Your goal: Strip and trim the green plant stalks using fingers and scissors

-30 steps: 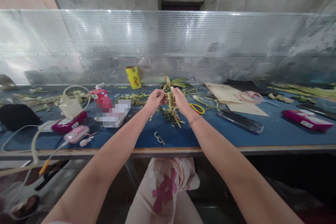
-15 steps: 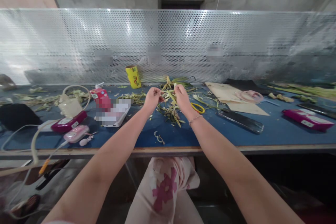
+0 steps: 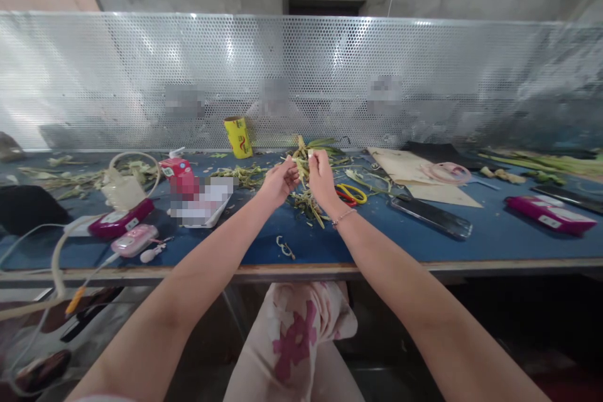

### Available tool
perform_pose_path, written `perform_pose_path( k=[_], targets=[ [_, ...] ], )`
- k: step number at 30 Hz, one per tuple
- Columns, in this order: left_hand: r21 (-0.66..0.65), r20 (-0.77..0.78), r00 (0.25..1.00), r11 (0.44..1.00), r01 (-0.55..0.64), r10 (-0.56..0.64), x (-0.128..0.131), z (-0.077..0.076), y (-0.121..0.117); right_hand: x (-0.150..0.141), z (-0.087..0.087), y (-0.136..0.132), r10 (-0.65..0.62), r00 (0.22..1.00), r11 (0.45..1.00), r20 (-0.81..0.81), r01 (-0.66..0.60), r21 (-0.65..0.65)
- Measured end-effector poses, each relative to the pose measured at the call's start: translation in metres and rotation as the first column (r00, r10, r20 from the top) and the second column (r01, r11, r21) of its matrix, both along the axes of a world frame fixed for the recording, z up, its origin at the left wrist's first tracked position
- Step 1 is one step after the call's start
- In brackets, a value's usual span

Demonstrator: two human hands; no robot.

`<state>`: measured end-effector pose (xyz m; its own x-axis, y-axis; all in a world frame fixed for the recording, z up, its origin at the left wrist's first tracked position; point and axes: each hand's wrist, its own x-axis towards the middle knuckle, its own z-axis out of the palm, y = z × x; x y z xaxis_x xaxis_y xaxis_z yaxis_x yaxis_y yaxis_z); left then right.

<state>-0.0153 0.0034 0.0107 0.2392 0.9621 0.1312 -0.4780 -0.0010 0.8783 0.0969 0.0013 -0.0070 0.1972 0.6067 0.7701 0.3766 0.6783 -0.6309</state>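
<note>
Over the pile of plant scraps point(image 3: 308, 206), my left hand point(image 3: 281, 181) is closed with its fingertips pinching a pale green plant stem point(image 3: 302, 169). Close beside it, my right hand point(image 3: 322, 177) is closed on the stem's other side, thumb upward. The exact kind of plant cannot be made out. Scissors point(image 3: 352, 194) with yellow and red handles lie just right of my right wrist. Behind my hands rests a bunch of green leafy stalks point(image 3: 325, 146) with a pale base.
A yellow can-like container point(image 3: 239, 137) stands by the perforated metal screen point(image 3: 301, 63). To the left are a red carton point(image 3: 179, 177), a white tray-like item point(image 3: 210, 204) and cables. A black phone point(image 3: 432, 217), brown paper point(image 3: 400, 166) and a purple pack point(image 3: 549, 215) lie right.
My left hand has shifted slightly right and turned so its fingers show more. My right hand has moved slightly left, and more of the scissors' handles shows.
</note>
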Motion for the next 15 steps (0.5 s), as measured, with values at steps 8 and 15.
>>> perform_pose_path(
  k=[8,15],
  targets=[
    [0.151,-0.115,0.986,0.983,-0.1,0.118,0.003,-0.006,0.002,-0.008,-0.001,-0.001,0.045,0.987,0.998,0.155,-0.051,0.031],
    [0.087,-0.101,0.989,0.991,-0.098,0.106,0.0,-0.011,0.015,-0.013,0.0,-0.009,0.105,0.956,0.99,0.276,-0.125,0.058]
  ],
)
